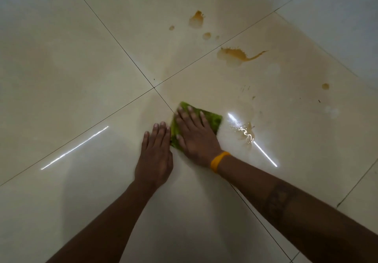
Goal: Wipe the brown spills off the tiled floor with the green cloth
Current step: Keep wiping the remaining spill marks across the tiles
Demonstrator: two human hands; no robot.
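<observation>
Right hand (pixel 196 138): fingers straight and spread, palm flat, pressing down on the green cloth (pixel 212 120). No curl, no pinch, just a flat press. Yellow wristband (pixel 219 161) on that wrist, dark tattoo band further up the forearm.

Left hand (pixel 154 156): fingers straight and close together, flat on the bare tile, holding nothing. Its fingertips sit just beside the cloth's left edge; can't tell if they touch it.

Cloth lies flat on the tiled floor (pixel 61 78), just below-right of the point where four tiles meet, mostly covered by the right hand. Green shows past the fingertips and on the right side.

Spills:
- Wet glossy patch (pixel 246 132) just right of the cloth, pale brown, catching a light reflection.
- Large brown splash (pixel 235 56) with a thin tail to the right, well beyond the cloth on the same tile.
- Second brown blot (pixel 196 19) on the far tile, with three small drops (pixel 207 35) near it.
- Lone small spot (pixel 325 86) far right.
- A few tiny specks (pixel 253 97) between the cloth and the big splash.

Faint brownish film over the tile around the large splash. Dark grout lines cross the floor diagonally.
</observation>
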